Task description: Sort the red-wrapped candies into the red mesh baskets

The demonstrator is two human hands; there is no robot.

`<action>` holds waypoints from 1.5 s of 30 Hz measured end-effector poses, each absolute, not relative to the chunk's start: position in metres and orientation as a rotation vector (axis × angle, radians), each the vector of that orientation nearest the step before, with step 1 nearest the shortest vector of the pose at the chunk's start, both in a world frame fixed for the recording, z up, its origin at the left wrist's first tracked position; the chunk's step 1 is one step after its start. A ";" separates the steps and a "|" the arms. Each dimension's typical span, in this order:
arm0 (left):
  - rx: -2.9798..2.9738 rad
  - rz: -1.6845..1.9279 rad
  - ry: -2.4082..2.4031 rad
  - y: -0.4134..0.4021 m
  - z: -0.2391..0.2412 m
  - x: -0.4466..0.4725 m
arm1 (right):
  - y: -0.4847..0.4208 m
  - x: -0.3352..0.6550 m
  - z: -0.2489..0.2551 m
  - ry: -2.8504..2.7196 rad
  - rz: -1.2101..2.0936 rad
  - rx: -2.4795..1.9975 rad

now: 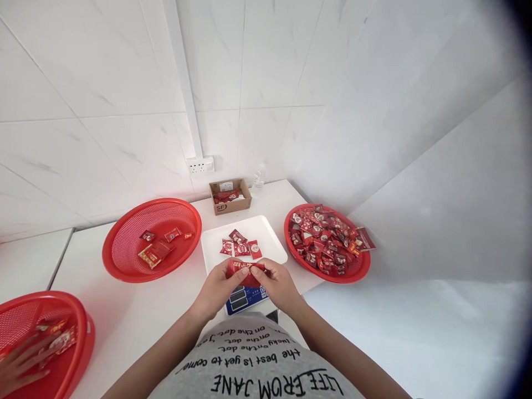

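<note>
My left hand (216, 286) and my right hand (283, 284) pinch a red packet (245, 267) between thumbs and fingers, one at each side. Both thumbs press on its gold-printed upper part; its contents do not show. The packet is held over the front edge of a scale's white tray (272, 244), partly covering the blue panel (245, 300) below. On the tray, just beyond my fingers, lie several small red wrapped packets (241, 249). To the right, a red basket (361, 275) is heaped with similar packets, and one larger dark red packet (366, 238) leans over its rim.
Left of the scale, a red basket (120, 269) holds a few packets. Another person's hand (25, 360) reaches into a third red basket (78, 316) at lower left. Behind the scale stand a cardboard box (233, 206) with red packets and a clear bottle (259, 177) near the wall.
</note>
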State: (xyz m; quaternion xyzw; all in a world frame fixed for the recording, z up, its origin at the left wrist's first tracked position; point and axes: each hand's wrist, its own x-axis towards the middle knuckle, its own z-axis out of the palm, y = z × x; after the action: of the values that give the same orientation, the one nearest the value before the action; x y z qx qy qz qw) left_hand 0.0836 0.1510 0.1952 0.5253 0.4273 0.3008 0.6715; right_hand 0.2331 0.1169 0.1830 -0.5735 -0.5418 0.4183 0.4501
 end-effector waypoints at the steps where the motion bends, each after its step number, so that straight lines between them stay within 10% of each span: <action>1: 1.185 0.678 0.957 0.151 0.195 0.083 | 0.117 0.233 0.184 -1.341 1.027 -1.421; 45: 0.830 0.795 0.778 0.159 0.199 0.080 | 0.110 0.236 0.185 -1.539 0.559 -1.147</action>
State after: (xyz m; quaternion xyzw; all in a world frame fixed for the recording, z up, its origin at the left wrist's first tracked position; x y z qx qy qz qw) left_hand 0.0796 0.1593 0.1987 0.3825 0.3585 0.3666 0.7686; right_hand 0.2362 0.1102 0.1848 -0.4827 -0.6477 0.2353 0.5405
